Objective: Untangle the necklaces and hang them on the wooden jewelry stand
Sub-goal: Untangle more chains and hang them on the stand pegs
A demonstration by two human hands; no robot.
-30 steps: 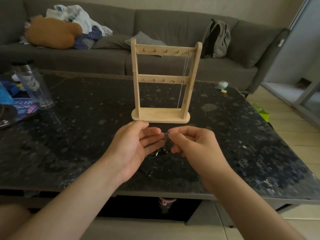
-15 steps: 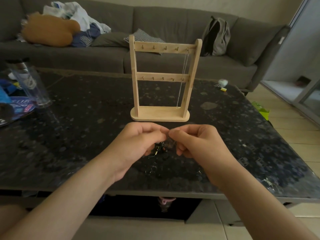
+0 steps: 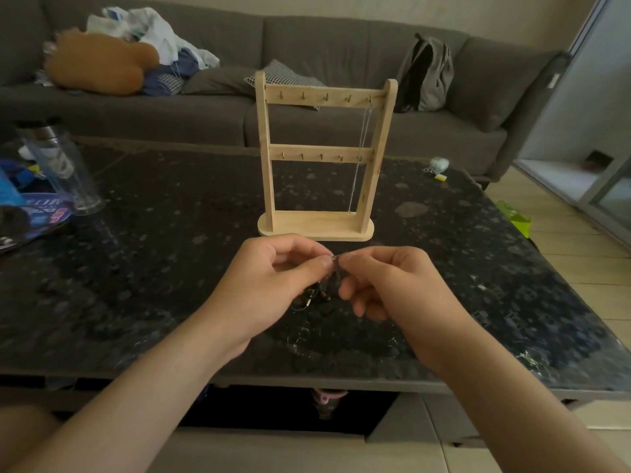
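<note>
A wooden jewelry stand (image 3: 321,155) with two rows of small pegs stands upright on the dark speckled table (image 3: 153,261). One thin silver necklace (image 3: 361,155) hangs from the rightmost peg of its top bar. In front of the stand, my left hand (image 3: 269,285) and my right hand (image 3: 389,285) meet fingertip to fingertip, each pinching a fine chain (image 3: 333,258) between thumb and forefinger. A tangle of necklaces (image 3: 316,295) with small dark and gold bits hangs below the fingers, partly hidden by both hands.
A clear tumbler (image 3: 59,165) and a blue packet (image 3: 37,213) sit at the table's left. A small white thing (image 3: 438,164) lies at the far right. A grey sofa (image 3: 211,107) with clothes and a backpack (image 3: 426,75) runs behind the table.
My left hand's fingers have curled from relaxed to a pinch on the chain, meeting the right hand's fingertips. Both hands have risen slightly toward the stand's base.
</note>
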